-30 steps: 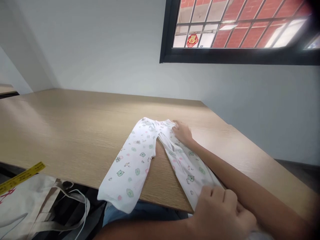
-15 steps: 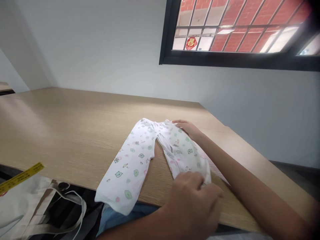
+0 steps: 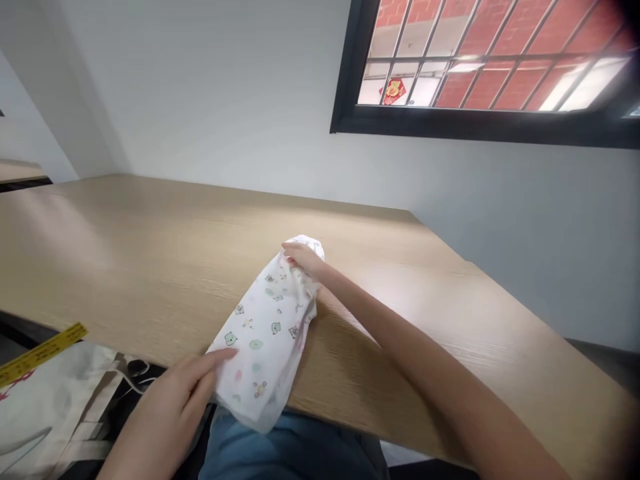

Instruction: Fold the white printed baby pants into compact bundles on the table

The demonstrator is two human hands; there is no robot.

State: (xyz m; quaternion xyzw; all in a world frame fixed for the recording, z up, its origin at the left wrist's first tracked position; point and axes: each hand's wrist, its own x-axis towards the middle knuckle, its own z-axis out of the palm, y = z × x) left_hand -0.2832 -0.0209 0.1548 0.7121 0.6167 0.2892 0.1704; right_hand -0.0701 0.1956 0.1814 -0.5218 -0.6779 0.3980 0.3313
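A pair of small white trousers with green, pink and brown cartoon prints lies on the table, one leg folded over the other. Its waist end points away from me, and the leg ends hang slightly past the near edge. My right hand rests on the waist end with fingers stretched across the cloth. At the lower left, my left hand is open, its extended index finger touching the side of the leg near the hem. Its lower fingers are partly hidden.
The wooden table reaches back to a white wall below a barred window. At the lower left are a yellow tape measure strip and a pale cloth bag. Blue fabric shows below the table edge.
The trouser leg on the right has been folded leftward over the other. My left hand has left that leg and moved to the left side; my right hand has moved left with the waist.
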